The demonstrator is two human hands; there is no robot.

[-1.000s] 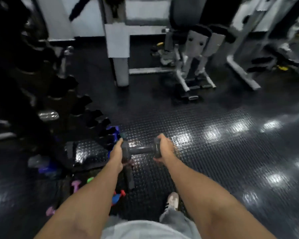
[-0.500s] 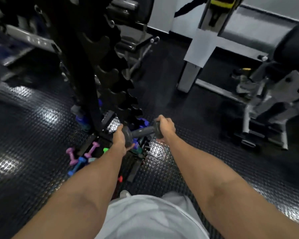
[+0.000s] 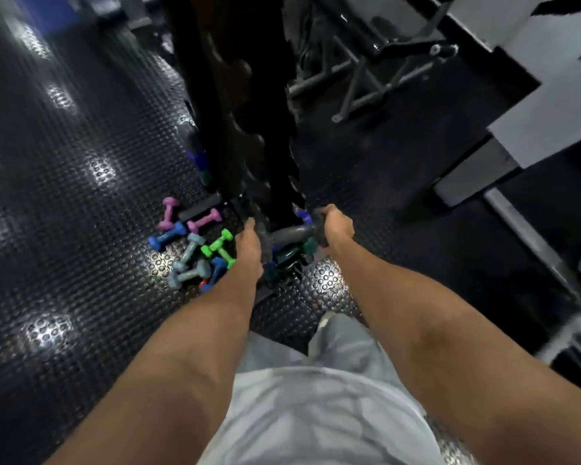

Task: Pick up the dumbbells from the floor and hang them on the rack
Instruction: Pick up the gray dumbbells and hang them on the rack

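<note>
Now, findings as follows.

Change: against the two earlier views, the person has carried the grey dumbbell (image 3: 291,233) from open floor up to the foot of the black rack (image 3: 249,129), which formerly stood off to the left.
Meaning: the pickup is done; hanging looks to be the step in hand.
Left hand (image 3: 249,245): grip curled on the dumbbell's left head.
Right hand (image 3: 337,224): grip curled on its right head.
Dumbbell position: held level, off the floor, just before the rack's lowest cradles (contact cannot be told; motion blur).
Remaining: coloured dumbbells (image 3: 195,245) lie heaped on the floor (image 3: 81,229) left of the rack base.
Materials: dumbbell matte, smooth, waisted bar between blocky heads; floor black studded rubber, glossy; rack dark metal, scalloped edges.
</note>
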